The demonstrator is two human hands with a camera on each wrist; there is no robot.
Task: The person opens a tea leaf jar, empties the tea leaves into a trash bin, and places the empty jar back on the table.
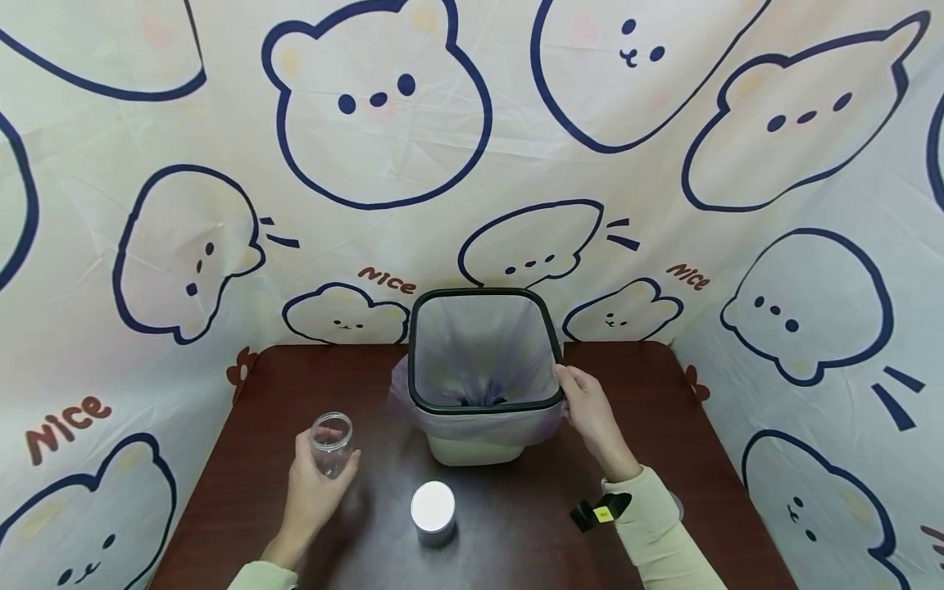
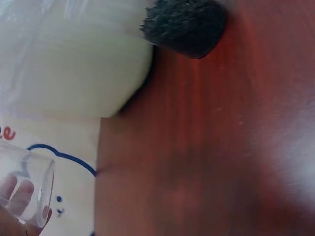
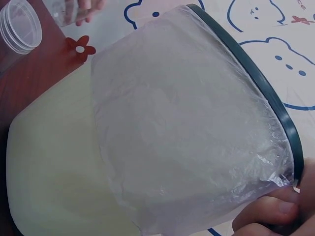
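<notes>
My left hand point(image 1: 313, 492) holds a clear, open-mouthed jar point(image 1: 332, 447) above the table's left side, thumb on one side and fingers on the other. In the left wrist view, fingers show through the wall of the jar point(image 2: 29, 184). My right hand point(image 1: 590, 410) grips the right side of a pale trash bin point(image 1: 475, 451) at its dark green rim point(image 1: 487, 408). A thin, purplish bag point(image 1: 479, 344) lines the bin and hangs over its outside. In front of the bin stands a jar with a white lid point(image 1: 433, 506), upright, touched by neither hand.
The dark brown wooden table point(image 1: 354, 533) ends at a cloth backdrop point(image 1: 376, 164) printed with bears, which encloses the back and sides. A dark, rough-textured thing point(image 2: 187, 27) shows near the bin in the left wrist view. A black wrist device point(image 1: 601, 512) sits by the right sleeve.
</notes>
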